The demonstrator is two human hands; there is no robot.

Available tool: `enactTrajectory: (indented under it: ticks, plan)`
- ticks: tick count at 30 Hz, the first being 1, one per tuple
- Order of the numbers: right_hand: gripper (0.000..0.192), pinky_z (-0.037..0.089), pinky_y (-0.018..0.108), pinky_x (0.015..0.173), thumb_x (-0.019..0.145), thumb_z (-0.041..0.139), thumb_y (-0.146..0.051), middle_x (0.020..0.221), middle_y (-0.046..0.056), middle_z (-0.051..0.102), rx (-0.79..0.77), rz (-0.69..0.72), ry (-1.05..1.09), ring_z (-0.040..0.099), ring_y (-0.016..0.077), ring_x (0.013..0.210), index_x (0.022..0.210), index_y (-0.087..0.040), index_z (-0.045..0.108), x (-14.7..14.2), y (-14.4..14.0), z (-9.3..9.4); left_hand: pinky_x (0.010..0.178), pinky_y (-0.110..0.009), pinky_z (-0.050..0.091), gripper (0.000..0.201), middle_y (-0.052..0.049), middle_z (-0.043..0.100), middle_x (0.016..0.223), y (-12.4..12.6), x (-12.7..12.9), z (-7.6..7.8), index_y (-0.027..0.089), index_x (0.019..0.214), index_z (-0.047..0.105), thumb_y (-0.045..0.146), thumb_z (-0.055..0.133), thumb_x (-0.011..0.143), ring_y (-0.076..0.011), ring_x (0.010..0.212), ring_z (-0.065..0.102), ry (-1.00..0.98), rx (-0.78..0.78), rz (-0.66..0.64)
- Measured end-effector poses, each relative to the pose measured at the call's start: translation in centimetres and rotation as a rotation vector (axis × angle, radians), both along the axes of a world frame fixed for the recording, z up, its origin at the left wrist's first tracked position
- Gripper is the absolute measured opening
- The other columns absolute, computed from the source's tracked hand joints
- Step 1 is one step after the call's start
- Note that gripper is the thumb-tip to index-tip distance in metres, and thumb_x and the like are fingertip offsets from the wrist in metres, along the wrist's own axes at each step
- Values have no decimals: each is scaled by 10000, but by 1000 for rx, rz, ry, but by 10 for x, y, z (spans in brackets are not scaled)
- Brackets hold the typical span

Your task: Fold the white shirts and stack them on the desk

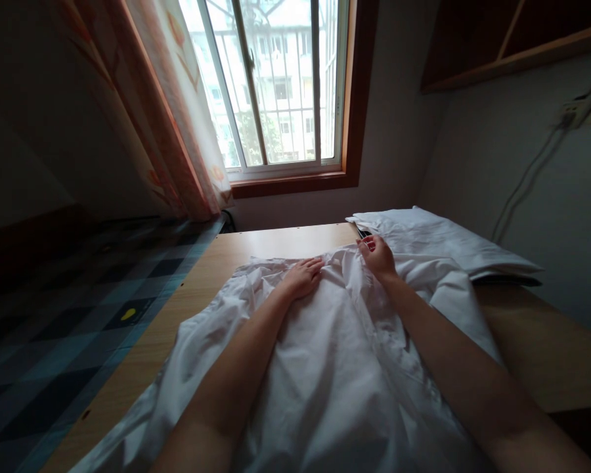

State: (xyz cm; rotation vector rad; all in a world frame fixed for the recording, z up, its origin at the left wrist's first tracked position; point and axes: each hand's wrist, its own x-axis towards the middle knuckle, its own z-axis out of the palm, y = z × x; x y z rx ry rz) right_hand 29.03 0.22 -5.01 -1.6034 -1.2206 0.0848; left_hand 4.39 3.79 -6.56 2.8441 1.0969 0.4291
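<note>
A wrinkled white garment (329, 355) lies spread over the wooden board, with a long folded seam running down its right half. My left hand (304, 276) rests flat on its upper part, fingers stretched out toward the right. Near the far edge, my right hand (375, 255) is closed, its thumb and fingers pinching the white fabric. Both forearms reach across the cloth. Whether the garment is a coat or a shirt I cannot tell.
Folded white cloth (438, 240) with a dark layer beneath lies at the back right. A checked cloth (79, 315) covers the surface to the left. The wooden tabletop (280, 240) ends below the window (280, 85). An orange curtain (172, 131) hangs left; a cable (526, 174) runs down the right wall.
</note>
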Motion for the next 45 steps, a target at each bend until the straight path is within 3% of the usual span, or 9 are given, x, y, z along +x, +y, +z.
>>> enactTrajectory:
  ticks: [4, 9, 13, 18, 24, 29, 34, 39, 45]
  plan:
    - [394, 453, 315, 639, 806, 583, -584, 716, 59, 628, -84, -51, 14, 586, 217, 677, 873, -196, 590, 11, -6, 9, 1213, -368, 212, 506, -40, 425, 1552, 4, 1, -4, 232, 1465, 466, 371, 342, 994, -181, 1447, 348, 50, -40, 65]
    - [420, 391, 266, 492, 790, 608, -588, 521, 17, 546, -435, 309, 97, 538, 164, 491, 616, -212, 537, 9, -18, 18, 1225, -434, 159, 541, -48, 316, 1608, 2, 5, -1, 256, 1510, 390, 388, 343, 987, -207, 1489, 264, 111, -87, 135]
    - [212, 409, 251, 527, 705, 672, -380, 661, 19, 623, -188, 322, 65, 552, 155, 577, 746, -187, 594, -11, -21, 24, 1220, -492, 134, 549, -64, 248, 1630, -3, 10, 4, 272, 1517, 369, 424, 340, 990, -223, 1507, 215, 137, -118, 183]
    - [285, 454, 275, 583, 776, 589, -406, 654, 1, 611, -23, 303, 126, 557, 168, 579, 952, -183, 610, -45, -23, 23, 1210, -551, 133, 541, -91, 319, 1601, 0, 22, 2, 253, 1448, 478, 403, 493, 928, -275, 1494, 249, -15, -150, 192]
    - [365, 519, 341, 833, 881, 573, -392, 1086, 112, 704, -21, 639, -92, 663, 226, 923, 1161, -166, 634, -80, -37, 5, 1054, -368, 450, 437, -151, 618, 1355, 22, 15, 9, 136, 1282, 629, 339, 426, 952, -232, 1237, 588, -522, -248, 292]
    - [526, 402, 440, 1067, 910, 604, -395, 1390, 154, 566, -120, 733, -410, 526, 294, 1268, 1383, -173, 544, -96, -44, -8, 756, -307, 538, 555, -121, 757, 997, 20, -7, 18, 126, 1025, 728, 499, 318, 988, -211, 841, 707, -536, -295, 336]
    - [306, 448, 364, 972, 955, 536, -312, 1234, 122, 675, -204, 811, -596, 621, 262, 1119, 1178, -173, 693, -101, -48, -3, 651, -280, 462, 386, -42, 682, 655, -5, -7, 13, 148, 681, 704, 428, 533, 883, -176, 647, 614, -427, -246, 339]
    - [350, 444, 276, 674, 969, 478, -371, 828, 73, 741, -268, 485, -556, 668, 208, 752, 848, -197, 757, -75, -46, 18, 738, -292, 448, 260, -39, 656, 691, -11, -2, 14, 159, 661, 675, 263, 545, 861, -177, 718, 588, -366, -127, 385]
    - [283, 436, 324, 813, 926, 490, -242, 1070, 130, 717, -298, 52, -557, 625, 266, 998, 1062, -169, 727, -21, -25, 14, 899, -335, 445, 203, -99, 682, 904, -10, -2, 13, 163, 789, 705, 247, 549, 888, -228, 929, 606, -309, -32, 420]
